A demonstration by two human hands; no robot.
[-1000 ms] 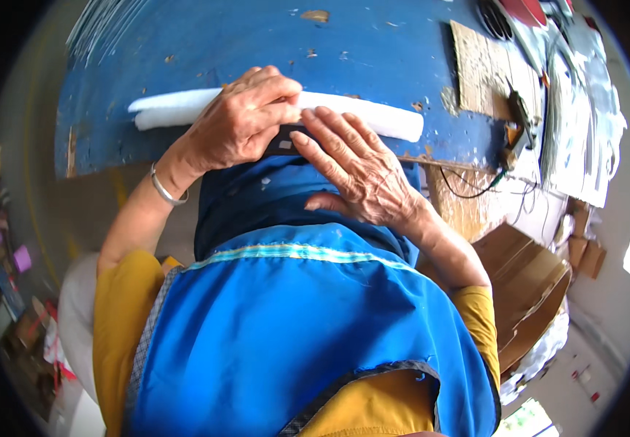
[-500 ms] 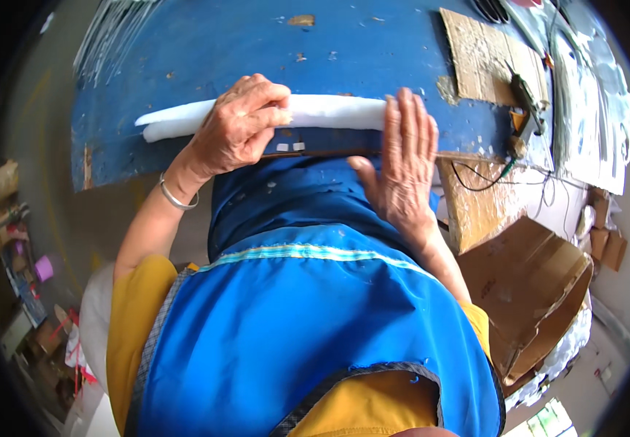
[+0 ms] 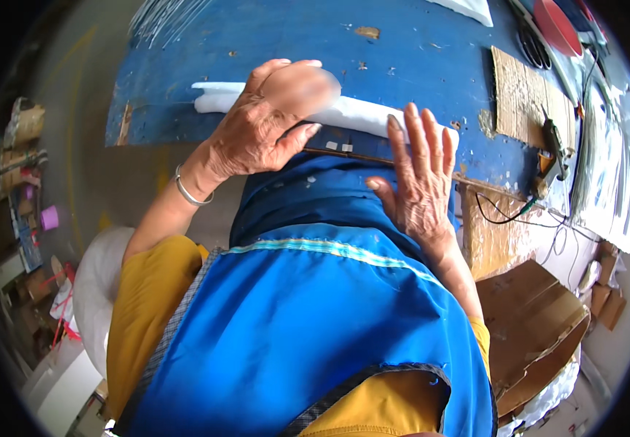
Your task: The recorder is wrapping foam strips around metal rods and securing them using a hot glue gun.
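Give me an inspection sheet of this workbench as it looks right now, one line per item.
Surface: blue table, paint chipped and worn.
Job's things: white roll lying along the near edge.
Clutter: cardboard piece, hand tool, red disc.
Grippers: left hand curled over the roll; right hand flat, fingertips on its end.
Cables: black cable hanging off the table edge.
Surroundings: cardboard box on the floor, right.

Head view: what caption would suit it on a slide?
Left hand and right hand press a white roll on a worn blue table.
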